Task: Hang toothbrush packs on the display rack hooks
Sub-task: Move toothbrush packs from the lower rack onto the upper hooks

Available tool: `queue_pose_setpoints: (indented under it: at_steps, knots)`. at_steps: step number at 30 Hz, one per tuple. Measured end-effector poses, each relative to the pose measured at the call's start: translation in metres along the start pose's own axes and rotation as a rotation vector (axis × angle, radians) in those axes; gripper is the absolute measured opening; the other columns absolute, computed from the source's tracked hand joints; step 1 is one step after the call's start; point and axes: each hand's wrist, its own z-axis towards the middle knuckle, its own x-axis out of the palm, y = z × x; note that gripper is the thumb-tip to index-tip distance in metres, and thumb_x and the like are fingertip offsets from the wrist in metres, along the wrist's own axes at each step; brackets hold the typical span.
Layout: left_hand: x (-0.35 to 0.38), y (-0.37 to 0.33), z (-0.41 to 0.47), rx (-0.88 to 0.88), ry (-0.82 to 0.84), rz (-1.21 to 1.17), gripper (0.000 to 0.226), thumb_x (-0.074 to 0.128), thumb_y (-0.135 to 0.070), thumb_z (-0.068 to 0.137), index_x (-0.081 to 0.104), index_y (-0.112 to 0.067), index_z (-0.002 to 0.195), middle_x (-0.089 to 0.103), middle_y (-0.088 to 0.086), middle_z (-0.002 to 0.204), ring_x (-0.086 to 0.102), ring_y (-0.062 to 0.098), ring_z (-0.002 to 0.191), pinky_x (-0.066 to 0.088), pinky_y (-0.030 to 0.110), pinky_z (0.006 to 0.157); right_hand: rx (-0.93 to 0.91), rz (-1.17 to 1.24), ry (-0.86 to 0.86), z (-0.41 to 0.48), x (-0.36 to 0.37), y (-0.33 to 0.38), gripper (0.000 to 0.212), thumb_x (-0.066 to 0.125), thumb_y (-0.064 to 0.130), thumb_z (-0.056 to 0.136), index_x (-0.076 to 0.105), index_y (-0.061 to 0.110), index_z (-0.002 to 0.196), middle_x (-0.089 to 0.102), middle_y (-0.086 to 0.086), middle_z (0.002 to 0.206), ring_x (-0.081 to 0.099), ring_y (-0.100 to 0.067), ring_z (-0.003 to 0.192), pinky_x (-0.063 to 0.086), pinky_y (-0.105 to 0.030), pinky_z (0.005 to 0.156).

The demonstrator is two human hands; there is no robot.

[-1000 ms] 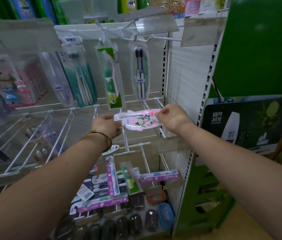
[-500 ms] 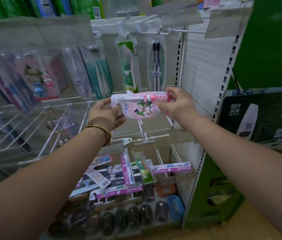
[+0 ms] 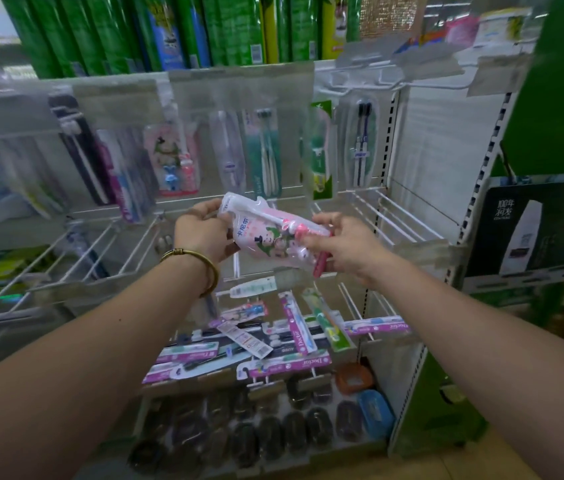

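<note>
Head view, left hand (image 3: 204,233) pinching top corner of pink toothbrush pack (image 3: 266,237), right hand (image 3: 346,247) gripping its lower end, pack tilted, near empty white hooks (image 3: 398,220) of display rack (image 3: 446,140).

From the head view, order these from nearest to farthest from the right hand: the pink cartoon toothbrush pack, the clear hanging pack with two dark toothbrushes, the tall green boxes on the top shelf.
1. Pink cartoon toothbrush pack: in the right hand.
2. Clear pack with two dark toothbrushes: hanging just above.
3. Tall green boxes: top shelf.
</note>
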Motion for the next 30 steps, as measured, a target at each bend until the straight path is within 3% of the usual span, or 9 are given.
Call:
queue_pose_setpoints:
  at_steps: [7, 11, 14, 20, 25, 30]
  knots:
    - [-0.059, -0.016, -0.011, 0.063, -0.007, 0.012, 0.022, 0.07, -0.005, 0.089, 0.061, -0.017, 0.104, 0.07, 0.013, 0.106, 0.074, 0.028, 0.09, 0.062, 0.046, 0.079, 0.027, 0.051, 0.201, -0.032, 0.057, 0.003, 0.037, 0.076, 0.004, 0.083, 0.06, 0.009, 0.116, 0.071, -0.014, 0.112, 0.073, -0.024, 0.081, 0.062, -0.045, 0.072]
    - [-0.09, -0.022, -0.019, 0.091, -0.018, 0.015, 0.026, 0.075, -0.01, 0.087, 0.06, -0.015, 0.108, 0.07, 0.012, 0.101, 0.073, 0.026, 0.086, 0.062, 0.038, 0.071, 0.041, 0.072, 0.271, -0.047, 0.089, 0.004, 0.04, 0.076, 0.002, 0.081, 0.06, 0.008, 0.118, 0.069, -0.015, 0.114, 0.074, -0.026, 0.085, 0.061, -0.042, 0.068]
    - [-0.112, -0.028, -0.022, 0.11, -0.007, 0.062, 0.033, 0.077, -0.014, 0.086, 0.061, -0.012, 0.115, 0.069, 0.008, 0.098, 0.074, 0.023, 0.085, 0.063, 0.038, 0.073, 0.024, 0.072, 0.3, -0.055, 0.112, 0.006, 0.041, 0.075, 0.0, 0.082, 0.059, 0.008, 0.119, 0.069, -0.014, 0.113, 0.073, -0.028, 0.09, 0.061, -0.049, 0.073]
    - [-0.15, -0.043, -0.026, 0.143, 0.004, 0.07, 0.04, 0.079, -0.019, 0.084, 0.06, -0.016, 0.119, 0.07, 0.007, 0.103, 0.075, 0.02, 0.083, 0.063, 0.036, 0.07, -0.017, 0.076, 0.284, -0.064, 0.153, 0.018, 0.028, 0.067, -0.003, 0.086, 0.06, 0.011, 0.109, 0.069, -0.013, 0.101, 0.072, -0.026, 0.076, 0.058, -0.04, 0.063]
    - [-0.176, -0.047, -0.037, 0.03, 0.121, -0.031, 0.048, 0.075, -0.028, 0.086, 0.051, -0.013, 0.125, 0.071, 0.012, 0.105, 0.076, 0.022, 0.081, 0.062, 0.038, 0.069, -0.07, 0.12, 0.203, -0.064, 0.181, 0.026, 0.022, 0.066, -0.002, 0.089, 0.058, 0.012, 0.104, 0.069, -0.012, 0.1, 0.071, -0.02, 0.072, 0.056, -0.031, 0.058]
    - [-0.191, -0.035, -0.05, -0.064, 0.358, 0.079, 0.043, 0.076, -0.019, 0.084, 0.057, -0.011, 0.122, 0.076, 0.011, 0.104, 0.076, 0.027, 0.088, 0.062, 0.041, 0.075, -0.104, 0.2, 0.126, -0.066, 0.199, 0.035, 0.025, 0.069, 0.0, 0.087, 0.057, 0.014, 0.105, 0.071, -0.009, 0.102, 0.072, -0.02, 0.076, 0.057, -0.029, 0.055]
